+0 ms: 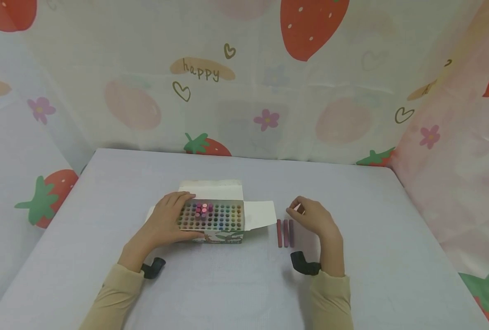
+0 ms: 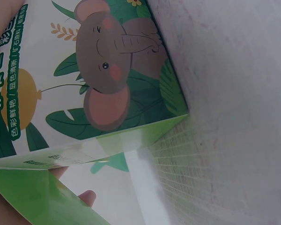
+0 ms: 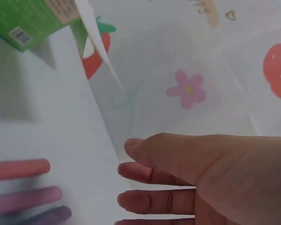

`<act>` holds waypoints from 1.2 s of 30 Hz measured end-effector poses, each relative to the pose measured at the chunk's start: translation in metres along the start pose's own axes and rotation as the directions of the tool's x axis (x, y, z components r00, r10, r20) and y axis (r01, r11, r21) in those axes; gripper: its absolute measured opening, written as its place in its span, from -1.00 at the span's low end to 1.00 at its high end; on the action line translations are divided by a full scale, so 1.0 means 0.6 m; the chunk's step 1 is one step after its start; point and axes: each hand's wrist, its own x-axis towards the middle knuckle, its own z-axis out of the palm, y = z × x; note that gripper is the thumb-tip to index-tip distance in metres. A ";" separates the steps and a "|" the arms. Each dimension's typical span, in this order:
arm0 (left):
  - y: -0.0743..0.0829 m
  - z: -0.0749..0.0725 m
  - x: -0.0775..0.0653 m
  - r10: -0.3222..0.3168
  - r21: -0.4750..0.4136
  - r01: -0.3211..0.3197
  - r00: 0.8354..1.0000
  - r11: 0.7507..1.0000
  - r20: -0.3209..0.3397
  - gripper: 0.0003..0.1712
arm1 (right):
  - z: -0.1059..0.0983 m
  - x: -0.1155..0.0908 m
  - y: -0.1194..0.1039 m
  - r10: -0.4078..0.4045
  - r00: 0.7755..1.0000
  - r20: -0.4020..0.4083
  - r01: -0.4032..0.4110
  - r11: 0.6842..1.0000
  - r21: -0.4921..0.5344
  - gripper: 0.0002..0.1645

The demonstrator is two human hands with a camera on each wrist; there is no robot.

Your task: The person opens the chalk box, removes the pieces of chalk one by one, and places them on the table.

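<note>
My left hand [image 1: 167, 220] grips the left end of an open chalk box [image 1: 223, 237], thumb along its front and fingers over its far edge. Inside, a holder with rows of round holes shows coloured chalk ends, and several pink and purple chalks [image 1: 204, 210] stand up higher. Three chalk sticks, one reddish [image 3: 19, 168], one mauve [image 3: 28, 198] and one purple [image 1: 291, 233], lie side by side right of the box. Just beyond them is my right hand [image 1: 312, 216], raised, its fingers loosely extended. No chalk shows between thumb and fingers in the right wrist view.
White box flaps stand out at the back [image 1: 211, 189] and right [image 1: 259, 214], the right one reaching close to the chalk sticks. A green flap [image 2: 42, 197] shows in the left wrist view. The white tabletop [image 1: 236, 284] ends at a printed curtain [image 1: 236, 110] behind.
</note>
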 end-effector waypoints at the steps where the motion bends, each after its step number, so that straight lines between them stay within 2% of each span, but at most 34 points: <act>1: 0.000 0.000 0.000 0.000 0.000 0.000 1.000 1.000 0.001 0.21 | 0.000 -0.001 -0.004 -0.006 1.000 -0.005 0.006 1.000 0.006 -0.70; 7: 0.000 0.000 0.000 0.002 0.004 -0.002 1.000 1.000 0.003 0.21 | 0.003 -0.001 -0.027 -0.069 0.996 -0.054 0.071 0.997 0.037 -0.69; 12: -0.001 0.002 0.002 0.004 0.008 -0.004 1.000 1.000 0.002 0.21 | 0.006 -0.002 -0.049 -0.163 0.979 -0.120 0.174 0.981 0.082 -0.68; 17: -0.001 0.002 0.002 0.002 0.011 -0.002 1.000 1.000 0.001 0.21 | 0.015 -0.002 -0.075 -0.263 0.942 -0.207 0.295 0.945 0.141 -0.73; 22: -0.001 0.001 0.000 0.005 0.007 -0.005 1.000 1.000 -0.004 0.20 | 0.030 0.001 -0.098 -0.318 0.906 -0.279 0.364 0.923 0.128 -0.80; 28: 0.000 0.000 0.000 0.006 0.003 -0.006 1.000 1.000 -0.002 0.20 | 0.056 0.008 -0.126 -0.398 0.863 -0.312 0.437 0.897 0.065 -0.85; 32: 0.001 0.000 0.000 0.000 0.004 0.000 1.000 1.000 0.002 0.21 | 0.078 0.012 -0.147 -0.462 0.824 -0.327 0.498 0.867 0.030 -0.89; 36: 0.001 -0.001 0.000 -0.006 0.006 0.006 1.000 1.000 0.001 0.21 | 0.101 0.016 -0.166 -0.507 0.798 -0.326 0.537 0.844 0.002 -0.89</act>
